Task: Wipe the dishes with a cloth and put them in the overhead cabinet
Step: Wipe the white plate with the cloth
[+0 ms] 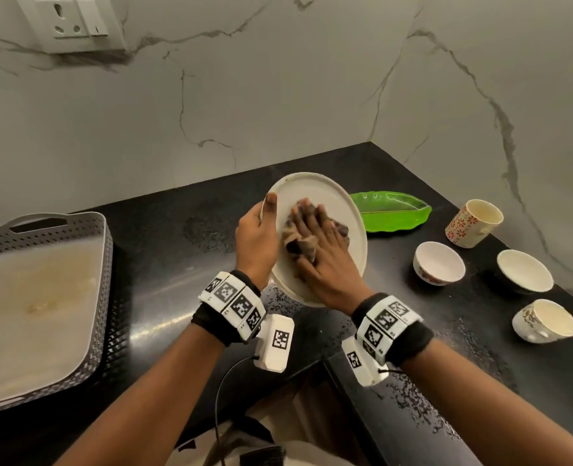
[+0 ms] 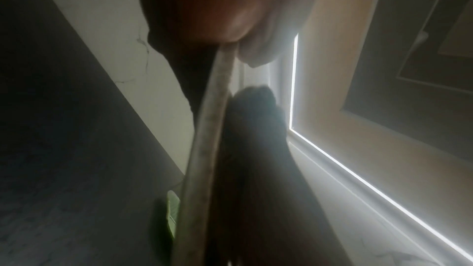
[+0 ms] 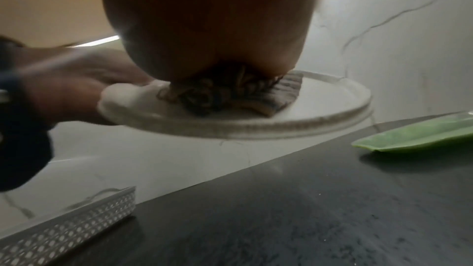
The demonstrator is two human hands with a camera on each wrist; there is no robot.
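You're holding the white plate (image 1: 325,196) up off the black counter (image 1: 184,284) with your left hand (image 1: 256,242) — thumb hooking over the rim at about 10 o'clock, the other fingers hiding underneath, so how they're lying is anyone's guess. Your right hand (image 1: 325,260) is pressing flat on the bunched brown cloth (image 1: 295,243) in the middle of the plate, fingers stretching out straight and covering most of it; only the wrinkled edges are poking out. The right wrist view is showing the cloth squashed under your palm, with the plate's underside out of sight.

The left wrist view is going dark and blurry — you're mostly getting the plate's rim edge-on and a sliver of green.

Around the plate: the green leaf dish (image 1: 392,211) is peeking out behind it at 2 o'clock, partly blocked by the rim. Off toward 3 o'clock a patterned cup (image 1: 473,223), two bowls (image 1: 438,265) and another cup (image 1: 544,321) are sitting apart from each other. The grey basket tray (image 1: 103,237) at 9 o'clock is getting cut off by the frame edge.
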